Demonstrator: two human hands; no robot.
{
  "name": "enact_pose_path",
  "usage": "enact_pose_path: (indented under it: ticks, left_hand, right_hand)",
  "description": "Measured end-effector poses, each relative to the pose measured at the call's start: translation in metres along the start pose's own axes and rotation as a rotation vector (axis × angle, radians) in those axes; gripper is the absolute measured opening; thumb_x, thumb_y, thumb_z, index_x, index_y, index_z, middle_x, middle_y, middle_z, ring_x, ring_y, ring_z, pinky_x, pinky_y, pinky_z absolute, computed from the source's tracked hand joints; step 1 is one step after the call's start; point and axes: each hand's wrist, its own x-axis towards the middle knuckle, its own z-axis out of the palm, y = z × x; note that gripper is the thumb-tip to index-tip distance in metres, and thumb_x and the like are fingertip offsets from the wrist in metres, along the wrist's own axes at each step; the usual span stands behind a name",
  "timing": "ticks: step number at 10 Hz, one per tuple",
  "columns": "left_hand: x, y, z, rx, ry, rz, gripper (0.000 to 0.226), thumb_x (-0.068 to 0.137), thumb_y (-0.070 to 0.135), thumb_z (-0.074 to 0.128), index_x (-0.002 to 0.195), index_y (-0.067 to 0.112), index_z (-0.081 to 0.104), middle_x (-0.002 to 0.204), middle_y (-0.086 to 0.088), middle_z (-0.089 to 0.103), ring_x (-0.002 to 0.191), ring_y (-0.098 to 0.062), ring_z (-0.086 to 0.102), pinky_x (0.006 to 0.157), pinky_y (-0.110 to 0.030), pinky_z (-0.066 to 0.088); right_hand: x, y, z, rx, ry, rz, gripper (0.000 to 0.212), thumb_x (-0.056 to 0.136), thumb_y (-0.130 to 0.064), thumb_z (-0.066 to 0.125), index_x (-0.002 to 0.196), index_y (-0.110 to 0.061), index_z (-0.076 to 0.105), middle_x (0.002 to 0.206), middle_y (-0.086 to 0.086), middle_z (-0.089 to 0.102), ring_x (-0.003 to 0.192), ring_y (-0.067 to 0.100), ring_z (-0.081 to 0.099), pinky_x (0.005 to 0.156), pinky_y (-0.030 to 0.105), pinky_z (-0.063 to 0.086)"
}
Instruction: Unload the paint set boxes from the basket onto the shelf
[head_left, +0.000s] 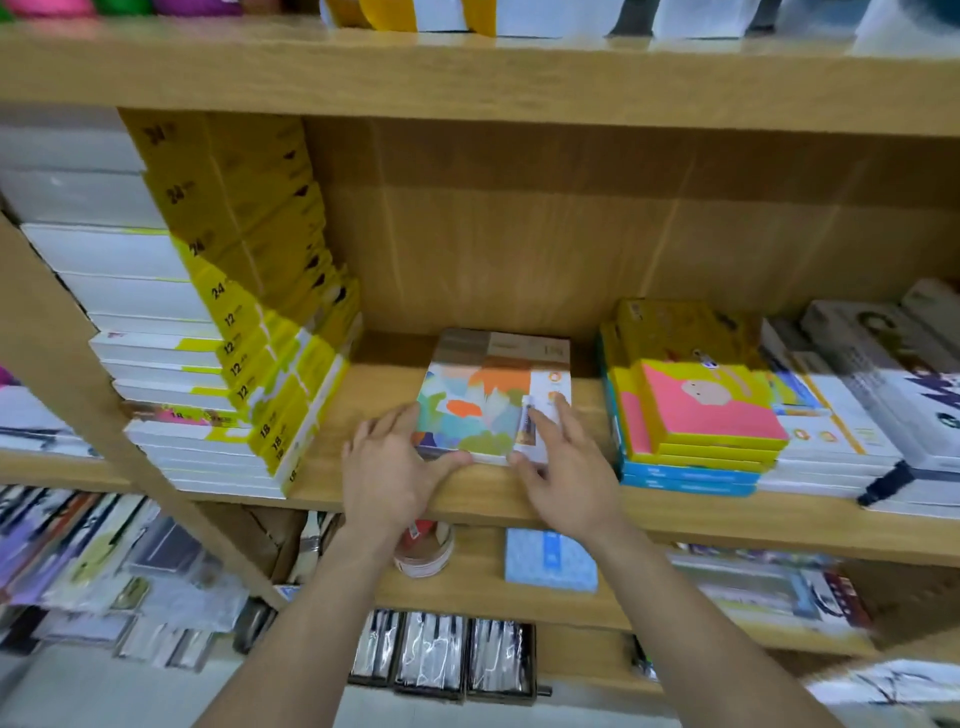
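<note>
A paint set box (480, 410) with a colourful abstract cover lies flat on the wooden shelf (374, 395), in the gap between two stacks. My left hand (387, 467) rests at its front left corner, thumb along the front edge, fingers straight. My right hand (563, 467) lies with straight fingers on the box's right side and its thumb at the front edge. The basket is out of view.
A tall stack of yellow and white boxes (228, 322) stands to the left. Pink, yellow and blue boxes (696, 410) are stacked to the right, with grey boxes (883, 395) beyond. A tape roll (423, 553) and a blue packet (550, 561) lie on the shelf below.
</note>
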Motion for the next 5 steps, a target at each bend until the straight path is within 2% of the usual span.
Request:
enact_pose_path:
  ticks: [1, 2, 3, 4, 5]
  left_hand:
    - [0.006, 0.002, 0.005, 0.011, 0.032, -0.023, 0.113, 0.052, 0.100, 0.041, 0.133, 0.023, 0.062, 0.132, 0.000, 0.069, 0.123, -0.028, 0.056, 0.100, -0.047, 0.044]
    - [0.002, 0.003, 0.006, -0.009, 0.045, -0.043, 0.111, 0.052, 0.099, 0.044, 0.130, 0.023, 0.063, 0.127, -0.001, 0.068, 0.120, -0.028, 0.058, 0.099, -0.046, 0.044]
    - [0.000, 0.006, 0.001, -0.006, 0.018, -0.048, 0.105, 0.059, 0.095, 0.049, 0.133, 0.022, 0.060, 0.130, -0.003, 0.066, 0.123, -0.029, 0.056, 0.100, -0.046, 0.043]
    - [-0.003, 0.007, -0.005, 0.013, -0.063, -0.013, 0.092, 0.074, 0.081, 0.060, 0.144, 0.021, 0.051, 0.139, -0.006, 0.060, 0.129, -0.029, 0.052, 0.102, -0.046, 0.045]
    - [-0.004, 0.009, -0.017, 0.058, -0.170, 0.039, 0.091, 0.081, 0.072, 0.062, 0.152, 0.019, 0.040, 0.148, -0.008, 0.053, 0.135, -0.031, 0.048, 0.106, -0.047, 0.045]
  right_hand:
    - [0.015, 0.001, 0.000, -0.010, -0.088, 0.013, 0.068, 0.101, -0.058, 0.040, 0.161, -0.033, 0.019, 0.174, -0.002, -0.001, 0.159, 0.030, -0.004, 0.124, 0.048, 0.020]
    - [0.020, 0.003, 0.002, -0.018, -0.132, 0.020, 0.069, 0.101, -0.058, 0.037, 0.162, -0.034, 0.014, 0.173, -0.004, -0.004, 0.158, 0.031, -0.011, 0.125, 0.048, 0.013]
    - [0.021, 0.000, -0.002, -0.004, -0.128, 0.062, 0.070, 0.099, -0.061, 0.040, 0.161, -0.036, 0.018, 0.173, -0.006, 0.000, 0.159, 0.030, -0.006, 0.125, 0.048, 0.016]
    - [0.014, -0.009, -0.010, -0.034, -0.092, 0.095, 0.069, 0.097, -0.063, 0.043, 0.159, -0.036, 0.026, 0.172, -0.006, 0.012, 0.157, 0.030, 0.011, 0.121, 0.048, 0.026]
    - [-0.001, -0.019, -0.023, -0.144, -0.060, 0.125, 0.070, 0.094, -0.059, 0.053, 0.155, -0.030, 0.036, 0.168, -0.001, 0.027, 0.150, 0.030, 0.029, 0.116, 0.048, 0.036]
